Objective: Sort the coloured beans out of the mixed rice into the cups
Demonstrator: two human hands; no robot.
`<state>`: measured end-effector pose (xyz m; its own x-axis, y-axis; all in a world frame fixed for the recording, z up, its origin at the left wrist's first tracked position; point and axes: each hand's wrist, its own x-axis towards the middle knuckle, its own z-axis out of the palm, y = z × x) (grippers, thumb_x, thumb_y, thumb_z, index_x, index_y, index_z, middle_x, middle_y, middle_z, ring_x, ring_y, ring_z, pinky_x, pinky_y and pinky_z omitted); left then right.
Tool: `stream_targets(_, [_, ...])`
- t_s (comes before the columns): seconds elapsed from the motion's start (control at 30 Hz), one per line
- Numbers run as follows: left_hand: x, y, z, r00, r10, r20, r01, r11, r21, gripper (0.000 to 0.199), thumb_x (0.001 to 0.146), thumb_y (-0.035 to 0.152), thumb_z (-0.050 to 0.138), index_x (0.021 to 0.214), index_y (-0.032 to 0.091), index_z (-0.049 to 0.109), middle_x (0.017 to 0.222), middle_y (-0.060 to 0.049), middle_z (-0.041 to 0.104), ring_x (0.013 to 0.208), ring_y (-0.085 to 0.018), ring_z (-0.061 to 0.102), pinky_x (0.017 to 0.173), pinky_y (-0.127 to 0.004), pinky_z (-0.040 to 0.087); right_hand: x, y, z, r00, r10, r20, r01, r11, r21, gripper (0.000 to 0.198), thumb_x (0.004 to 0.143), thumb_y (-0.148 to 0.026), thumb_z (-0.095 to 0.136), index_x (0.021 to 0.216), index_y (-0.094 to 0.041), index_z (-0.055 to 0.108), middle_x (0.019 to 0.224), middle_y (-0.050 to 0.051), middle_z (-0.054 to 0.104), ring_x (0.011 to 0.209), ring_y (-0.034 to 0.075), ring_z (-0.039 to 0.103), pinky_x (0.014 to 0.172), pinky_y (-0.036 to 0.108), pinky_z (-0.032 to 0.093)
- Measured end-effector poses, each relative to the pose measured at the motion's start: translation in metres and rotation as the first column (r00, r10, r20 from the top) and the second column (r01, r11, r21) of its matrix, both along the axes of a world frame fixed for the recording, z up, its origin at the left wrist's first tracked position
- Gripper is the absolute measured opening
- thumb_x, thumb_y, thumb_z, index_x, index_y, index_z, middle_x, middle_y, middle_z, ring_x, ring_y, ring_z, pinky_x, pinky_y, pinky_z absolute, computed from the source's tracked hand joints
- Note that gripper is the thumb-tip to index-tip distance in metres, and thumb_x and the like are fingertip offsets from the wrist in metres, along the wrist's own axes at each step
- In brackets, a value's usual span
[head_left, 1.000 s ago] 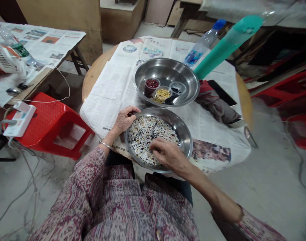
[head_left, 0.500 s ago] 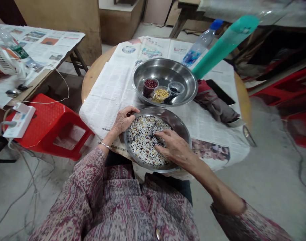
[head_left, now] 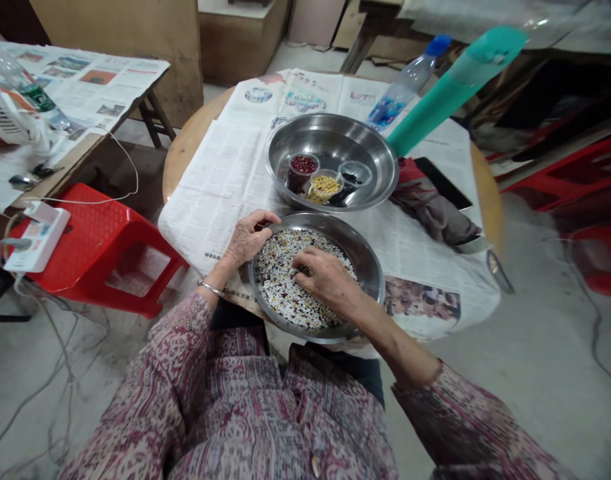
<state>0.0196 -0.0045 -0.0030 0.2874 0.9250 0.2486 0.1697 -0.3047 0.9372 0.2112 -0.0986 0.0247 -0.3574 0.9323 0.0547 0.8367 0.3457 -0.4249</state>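
In front of me sits a round steel basin [head_left: 370, 267] with a mix of white grains and black, yellow and red beans [head_left: 290, 293] spread over its bottom. My left hand [head_left: 248, 237] is at its upper left rim, thumb and fingers holding the edge. My right hand [head_left: 325, 277] is down in the mix near the middle, fingers curled in toward the thumb around some of it; the palm side is hidden. Just beyond stands a larger steel basin [head_left: 335, 127]. Inside it are clear cups of red beans [head_left: 304, 165], yellow beans [head_left: 324, 185] and black beans [head_left: 353, 179].
Newspaper [head_left: 210, 180] covers the round table. At its far right are a bottle with a blue cap [head_left: 405, 83], a long green tube [head_left: 450, 93], a dark phone [head_left: 443, 183] and a folded umbrella [head_left: 435, 210]. A red stool [head_left: 100, 247] with a power strip [head_left: 38, 237] stands left.
My right hand has moved a little left and up in the mix, and its spread fingers have curled in. My left hand stays at the rim.
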Motion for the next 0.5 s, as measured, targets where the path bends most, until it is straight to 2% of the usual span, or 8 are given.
stream_targets(0.1, [0.000, 0.000, 0.000, 1.000, 0.004, -0.006, -0.004, 1.000, -0.007, 0.028, 0.072, 0.005, 0.052, 0.089, 0.019, 0.069, 0.082, 0.000, 0.068, 0.077, -0.014, 0.059, 0.074, -0.028, 0.049, -0.004, 0.006, 0.003, 1.000, 0.006, -0.009, -0.006, 1.000, -0.022, 0.015, 0.077, -0.009, 0.054, 0.073, -0.020, 0.062, 0.081, 0.005, 0.063, 0.073, 0.018, 0.055, 0.070, 0.030, 0.042])
stream_targets(0.17, [0.000, -0.001, 0.001, 1.000, 0.005, -0.011, -0.006, 1.000, -0.013, 0.028, 0.072, 0.005, 0.053, 0.088, 0.020, 0.069, 0.081, 0.001, 0.068, 0.076, -0.014, 0.059, 0.074, -0.028, 0.049, -0.006, 0.006, 0.007, 0.997, 0.002, -0.073, -0.007, 0.998, -0.070, 0.015, 0.075, -0.008, 0.054, 0.069, -0.020, 0.061, 0.075, 0.003, 0.063, 0.069, 0.016, 0.055, 0.068, 0.029, 0.041])
stream_targets(0.33, [0.000, -0.001, 0.000, 1.000, 0.005, -0.012, -0.005, 1.000, -0.006, 0.029, 0.072, 0.004, 0.053, 0.089, 0.019, 0.070, 0.080, 0.002, 0.067, 0.074, -0.013, 0.057, 0.074, -0.028, 0.048, -0.009, -0.014, 0.017, 0.969, 0.034, -0.246, -0.066, 0.990, -0.124, 0.017, 0.074, -0.006, 0.053, 0.071, -0.020, 0.063, 0.075, 0.002, 0.066, 0.072, 0.016, 0.060, 0.071, 0.029, 0.044])
stream_targets(0.5, [0.000, 0.000, 0.001, 1.000, -0.007, 0.016, 0.007, 1.000, -0.009, 0.028, 0.072, 0.003, 0.053, 0.088, 0.018, 0.069, 0.082, 0.001, 0.068, 0.076, -0.013, 0.058, 0.076, -0.027, 0.048, -0.012, -0.044, 0.015, 0.958, 0.192, -0.213, -0.226, 0.963, -0.148, 0.020, 0.082, -0.004, 0.053, 0.082, -0.019, 0.067, 0.085, 0.003, 0.067, 0.075, 0.014, 0.061, 0.071, 0.027, 0.047])
